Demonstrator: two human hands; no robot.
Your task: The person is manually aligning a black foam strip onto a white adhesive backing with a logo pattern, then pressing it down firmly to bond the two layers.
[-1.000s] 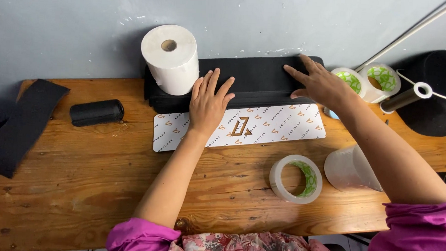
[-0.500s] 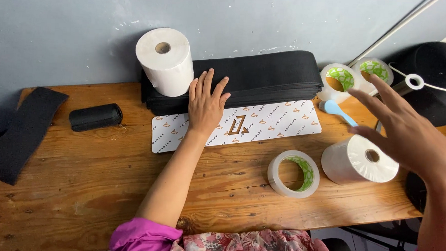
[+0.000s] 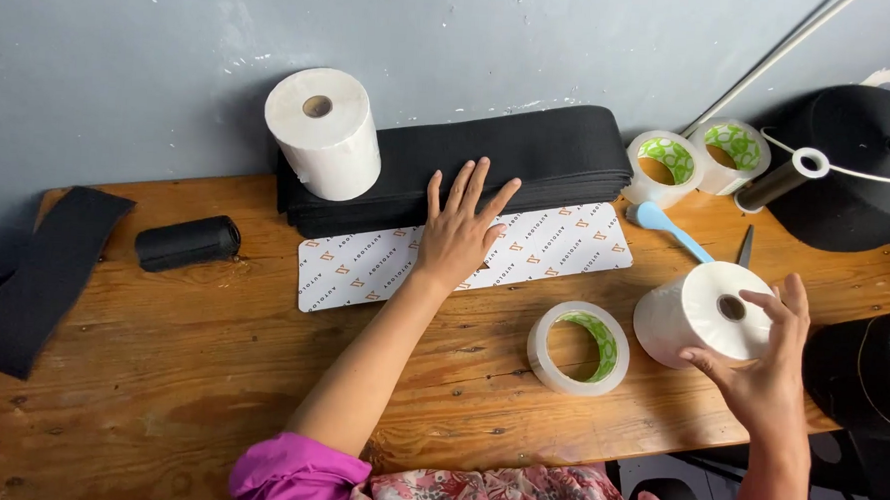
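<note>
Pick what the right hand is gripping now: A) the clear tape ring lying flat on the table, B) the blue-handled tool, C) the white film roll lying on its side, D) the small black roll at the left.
C: the right hand wraps its fingers round the end of the white film roll; the clear tape ring lies apart, untouched.

The left hand (image 3: 458,231) covers the middle of the white printed card (image 3: 565,250), and its fingertips hide part of the black folded fabric stack (image 3: 529,159). The white paper roll (image 3: 322,135) conceals the stack's left end. The right hand (image 3: 765,369) hides the near side of the clear film roll (image 3: 697,311). The scissors (image 3: 744,248) show only a tip behind that roll. The large black spool (image 3: 859,168) and the black strap (image 3: 34,272) are cut off by the frame edges.
</note>
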